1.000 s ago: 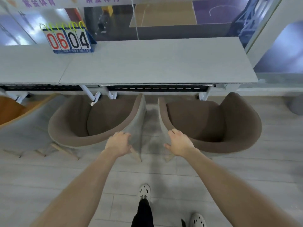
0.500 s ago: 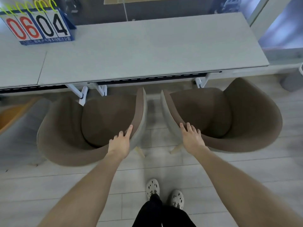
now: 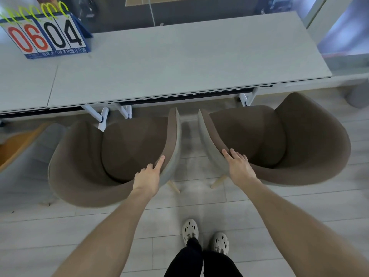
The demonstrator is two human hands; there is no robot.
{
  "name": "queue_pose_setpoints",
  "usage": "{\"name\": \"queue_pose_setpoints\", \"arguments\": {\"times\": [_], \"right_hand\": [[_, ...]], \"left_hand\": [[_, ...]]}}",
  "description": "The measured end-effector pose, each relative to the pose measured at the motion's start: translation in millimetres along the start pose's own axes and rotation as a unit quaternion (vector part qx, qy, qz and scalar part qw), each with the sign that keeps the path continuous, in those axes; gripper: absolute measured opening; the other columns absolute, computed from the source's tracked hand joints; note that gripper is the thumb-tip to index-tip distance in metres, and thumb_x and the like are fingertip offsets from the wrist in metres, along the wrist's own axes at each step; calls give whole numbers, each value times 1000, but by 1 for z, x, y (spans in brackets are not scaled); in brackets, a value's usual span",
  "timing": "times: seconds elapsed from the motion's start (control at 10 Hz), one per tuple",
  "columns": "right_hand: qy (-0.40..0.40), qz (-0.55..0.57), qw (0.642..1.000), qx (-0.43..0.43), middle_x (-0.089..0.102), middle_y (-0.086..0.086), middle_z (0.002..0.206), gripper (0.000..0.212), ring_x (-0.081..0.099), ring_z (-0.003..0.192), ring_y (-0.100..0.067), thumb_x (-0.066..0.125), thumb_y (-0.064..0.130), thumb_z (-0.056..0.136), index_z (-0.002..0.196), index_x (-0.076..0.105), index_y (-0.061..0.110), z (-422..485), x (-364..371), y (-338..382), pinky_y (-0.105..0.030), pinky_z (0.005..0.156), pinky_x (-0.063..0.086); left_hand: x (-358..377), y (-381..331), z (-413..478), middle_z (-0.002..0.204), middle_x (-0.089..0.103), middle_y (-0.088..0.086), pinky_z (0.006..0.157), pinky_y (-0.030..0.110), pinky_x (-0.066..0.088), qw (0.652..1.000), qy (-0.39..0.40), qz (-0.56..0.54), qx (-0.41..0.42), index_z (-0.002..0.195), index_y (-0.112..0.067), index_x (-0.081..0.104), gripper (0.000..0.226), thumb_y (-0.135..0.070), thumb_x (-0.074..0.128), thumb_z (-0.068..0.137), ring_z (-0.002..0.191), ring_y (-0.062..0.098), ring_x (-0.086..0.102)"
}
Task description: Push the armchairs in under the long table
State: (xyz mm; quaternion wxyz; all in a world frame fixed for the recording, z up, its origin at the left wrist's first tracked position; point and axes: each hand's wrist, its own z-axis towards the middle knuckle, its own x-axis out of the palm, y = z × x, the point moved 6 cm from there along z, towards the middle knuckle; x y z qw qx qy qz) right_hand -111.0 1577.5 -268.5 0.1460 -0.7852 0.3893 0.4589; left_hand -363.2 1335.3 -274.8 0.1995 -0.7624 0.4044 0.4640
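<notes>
here brown tub armchairs (image 3: 123,154); grey outer shells; pale legs

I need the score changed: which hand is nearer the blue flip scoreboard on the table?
Left. The left hand sits below-right of the blue flip scoreboard on one brown armchair; the right hand is farther right.

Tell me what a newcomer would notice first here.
The left armchair and right armchair, both brown, sit side by side at the near edge of the long table, the left hand and right hand resting on their facing rims. A flip scoreboard reading 06 04 stands on its left end.
</notes>
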Motion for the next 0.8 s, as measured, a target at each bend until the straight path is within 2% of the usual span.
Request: {"name": "queue_pose_setpoints", "arguments": {"times": [0.1,0.2,0.3,0.4,0.5,0.6,0.7,0.8], "right_hand": [[7,-8,1000,1,14,-15,175,120,23,159,-36,87,18,84,170,5,22,-1,0,0,-51,131,20],[2,-16,1000,16,30,-15,168,96,39,149,-37,71,10,90,168,16,23,-3,-7,4,-53,120,39],[-15,-11,1000,23,53,-11,137,58,56,123,-35,59,12,90,147,46,15,-11,-21,16,-51,100,51],[-13,7,1000,18,60,-11,124,31,61,113,-34,54,14,96,126,58,11,-22,-31,33,-47,92,54],[-8,23,1000,4,63,-12,124,26,64,117,-35,56,24,98,121,62,12,-37,-34,52,-44,92,54],[-10,19,1000,-11,67,-11,130,31,63,122,-33,59,28,99,127,63,14,-57,-35,71,-41,94,51],[-17,19,1000,-17,64,-9,140,41,60,129,-31,59,27,101,140,59,17,-84,-33,86,-39,102,49],[-50,18,998,-39,62,-10,145,46,58,133,-31,58,34,102,144,58,16,-110,-31,100,-38,107,47]], "left_hand": [[2,7,0,133,55,6,84,46,54,999,-6,-31,6,167,-41,-7,113,-14,71,90,108,32,63],[-3,15,-5,136,54,6,83,43,50,998,-9,-58,18,169,-37,7,96,-18,64,93,112,32,62],[-15,21,-14,136,56,5,87,44,53,998,-15,-60,29,165,-29,25,80,-26,63,94,117,31,63],[-23,32,-23,134,59,4,90,45,56,997,-14,-67,41,155,-27,40,64,-34,63,96,119,32,64],[-35,48,-35,133,61,4,95,45,56,997,-12,-71,39,146,-26,49,54,-38,63,95,122,32,64],[-40,66,-47,132,63,4,98,47,55,997,-17,-73,35,142,-27,53,51,-41,64,94,123,32,64],[-44,83,-70,131,64,3,99,47,55,996,-35,-73,25,141,-29,56,51,-43,64,93,122,31,65],[-48,97,-101,129,65,3,96,46,56,995,-61,-76,24,136,-29,58,46,-43,64,93,120,31,65]]}}
